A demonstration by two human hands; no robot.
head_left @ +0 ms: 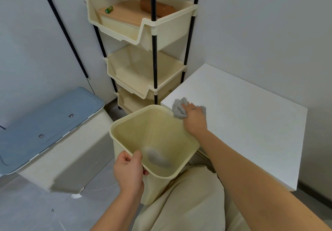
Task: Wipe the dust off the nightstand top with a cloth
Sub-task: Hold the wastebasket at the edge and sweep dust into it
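The white nightstand top (242, 115) fills the right half of the view. My right hand (195, 121) presses a crumpled grey cloth (178, 108) onto the top's near-left corner, at the edge. My left hand (130, 173) grips the near rim of a cream plastic bin (158, 122), held just below and against that corner. A blurred grey lump (158, 158) lies inside the bin near its bottom.
A cream tiered rack (143, 50) on black poles stands behind the bin, with a brown roll (158, 7) and a green battery (109, 9) on its top tier. A beige storage box with a blue lid (50, 122) sits left on the grey floor. Walls close in behind.
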